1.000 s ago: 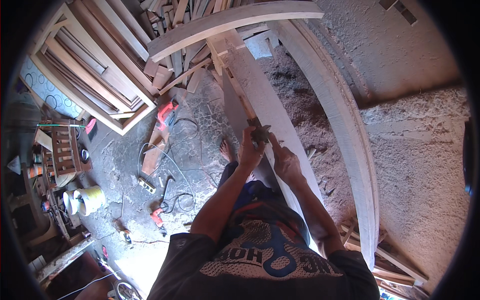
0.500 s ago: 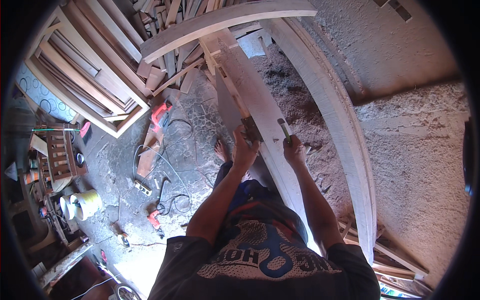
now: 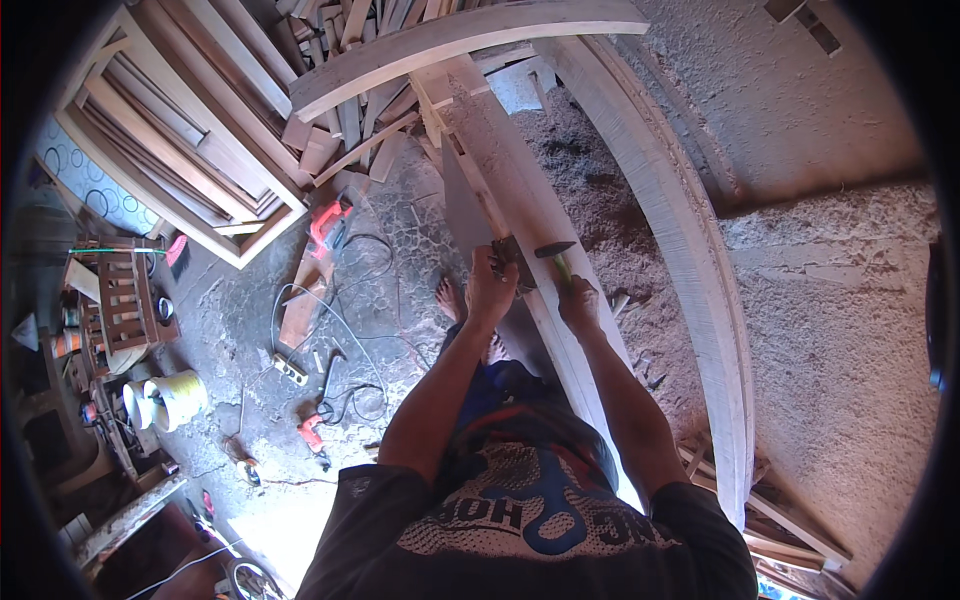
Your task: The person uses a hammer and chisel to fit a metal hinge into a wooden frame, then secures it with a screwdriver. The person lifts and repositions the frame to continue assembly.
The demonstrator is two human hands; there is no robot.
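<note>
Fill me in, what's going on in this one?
A person stands beside a long board. Their right grip holds a hammer with a green handle, its head over the board; their left grip holds a dark block at the board's edge. The hammer's head is close to the block, but whether they touch is unclear.

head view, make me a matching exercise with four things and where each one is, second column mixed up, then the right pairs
Things
1. hammer
2. upper curved beam
3. pale buckets
4. left hand

Places
A. out to the person's left
B. at the dark piece by the edge of the long board
C. in the right hand
D. across the far end of the long board

Right pairs: 1-C, 2-D, 3-A, 4-B
</note>
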